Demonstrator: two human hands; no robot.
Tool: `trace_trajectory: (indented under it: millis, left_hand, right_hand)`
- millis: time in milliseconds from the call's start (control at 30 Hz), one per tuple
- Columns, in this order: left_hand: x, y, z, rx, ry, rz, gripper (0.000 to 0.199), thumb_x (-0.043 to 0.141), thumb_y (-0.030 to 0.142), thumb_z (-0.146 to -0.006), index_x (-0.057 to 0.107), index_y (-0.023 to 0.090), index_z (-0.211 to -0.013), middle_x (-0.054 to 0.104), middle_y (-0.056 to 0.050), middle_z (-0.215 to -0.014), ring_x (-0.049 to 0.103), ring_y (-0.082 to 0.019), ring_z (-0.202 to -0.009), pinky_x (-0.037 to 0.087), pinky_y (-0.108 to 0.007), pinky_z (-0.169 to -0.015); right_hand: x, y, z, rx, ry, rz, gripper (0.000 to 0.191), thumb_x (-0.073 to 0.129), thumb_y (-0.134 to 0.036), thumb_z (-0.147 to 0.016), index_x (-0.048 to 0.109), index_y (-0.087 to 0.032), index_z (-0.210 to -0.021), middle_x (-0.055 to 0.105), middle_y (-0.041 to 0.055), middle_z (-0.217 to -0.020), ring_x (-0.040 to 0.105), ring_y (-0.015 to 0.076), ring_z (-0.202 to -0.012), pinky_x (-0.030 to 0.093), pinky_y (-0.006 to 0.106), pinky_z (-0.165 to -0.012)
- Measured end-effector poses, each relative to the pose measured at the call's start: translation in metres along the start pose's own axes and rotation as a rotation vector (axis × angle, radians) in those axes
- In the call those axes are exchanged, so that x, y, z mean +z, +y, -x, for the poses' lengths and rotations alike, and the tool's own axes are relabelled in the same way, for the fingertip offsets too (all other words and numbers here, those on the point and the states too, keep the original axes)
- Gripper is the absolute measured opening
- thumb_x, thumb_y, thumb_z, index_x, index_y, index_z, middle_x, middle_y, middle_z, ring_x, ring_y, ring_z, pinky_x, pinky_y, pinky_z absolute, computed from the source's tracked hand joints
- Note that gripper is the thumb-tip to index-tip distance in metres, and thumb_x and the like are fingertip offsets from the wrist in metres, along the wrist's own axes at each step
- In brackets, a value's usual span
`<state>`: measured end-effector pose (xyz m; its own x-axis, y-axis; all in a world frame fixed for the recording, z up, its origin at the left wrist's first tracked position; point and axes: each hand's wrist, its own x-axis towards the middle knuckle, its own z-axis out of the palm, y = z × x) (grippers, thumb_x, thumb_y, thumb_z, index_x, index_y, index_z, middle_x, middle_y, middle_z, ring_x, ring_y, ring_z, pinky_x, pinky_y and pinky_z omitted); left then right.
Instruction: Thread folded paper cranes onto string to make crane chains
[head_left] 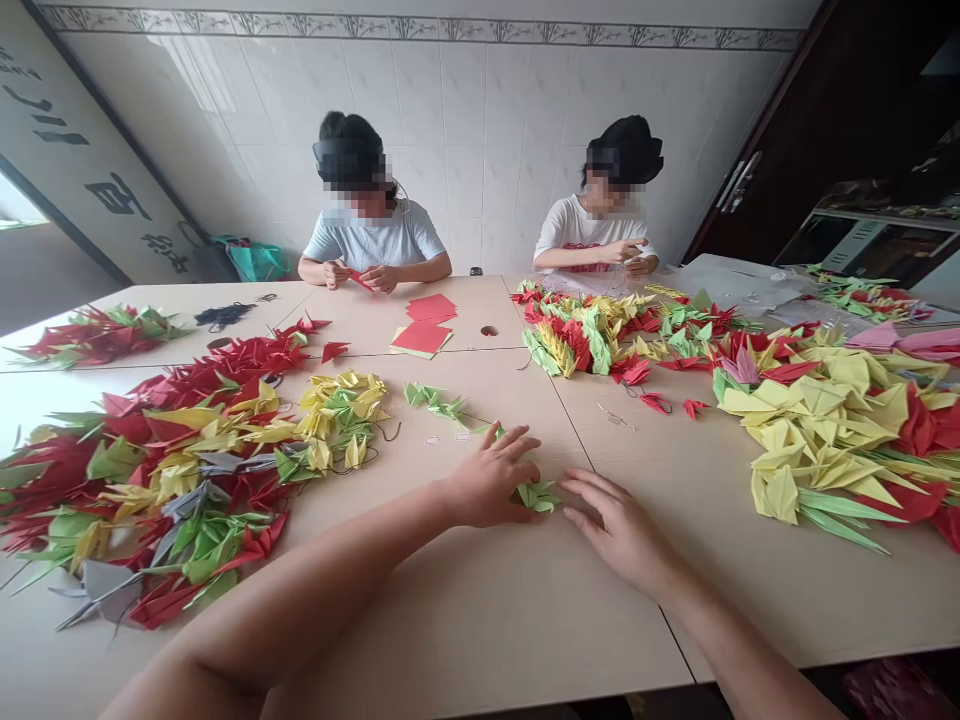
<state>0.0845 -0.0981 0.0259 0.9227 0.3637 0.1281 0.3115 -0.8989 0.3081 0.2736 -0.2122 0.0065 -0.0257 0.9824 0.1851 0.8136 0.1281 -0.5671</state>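
Observation:
Near the table's middle, my left hand rests over green folded paper pieces, its fingers spread. One green piece shows between my two hands, beside the left hand's lower fingers. My right hand lies just right of that piece, fingers apart and holding nothing. A string of green folded pieces runs from the upper left toward my left hand, and part of it is hidden under the fingers. Left of it lies a coil of yellow and green folded pieces.
Folded paper heaps lie at left and right. Across the table, one person holds red paper and another works with raised hands. Red paper squares lie near a table hole.

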Motion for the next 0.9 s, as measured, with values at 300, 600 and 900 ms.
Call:
trace_trajectory:
  millis: [300,600,900]
  left_hand:
    - [0.004,-0.002,0.011,-0.066,0.061,-0.019,0.038,0.065,0.046,-0.073,0.062,0.019,-0.099,0.045,-0.012,-0.136,0.024,-0.032,-0.135,0.013,-0.058,-0.109]
    - [-0.004,-0.005,0.021,-0.146,0.147,0.029,0.034,0.069,0.037,-0.071,0.060,0.021,-0.100,0.047,-0.011,-0.132,0.027,-0.033,-0.134,0.015,-0.057,-0.109]
    - [-0.012,-0.010,0.031,-0.277,0.443,0.260,0.033,0.070,0.031,-0.071,0.059,0.020,-0.100,0.057,-0.010,-0.113,0.047,-0.026,-0.115,0.041,-0.041,-0.096]
  right_hand:
    - [0.002,-0.027,-0.039,0.128,-0.163,-0.078,0.020,0.050,-0.029,-0.082,0.068,-0.022,-0.074,0.059,0.0087,-0.121,0.059,0.0257,-0.105,0.045,0.038,-0.087]
    - [0.001,-0.038,-0.054,0.091,-0.174,-0.231,0.021,0.050,-0.029,-0.082,0.061,-0.021,-0.066,0.066,0.0054,-0.099,0.061,0.0210,-0.090,0.045,0.033,-0.080]
    - [-0.016,-0.053,-0.075,0.205,-0.083,-0.811,0.028,0.065,-0.046,-0.074,0.064,-0.018,-0.074,0.063,0.0029,-0.083,0.055,0.0146,-0.071,0.045,0.027,-0.067]
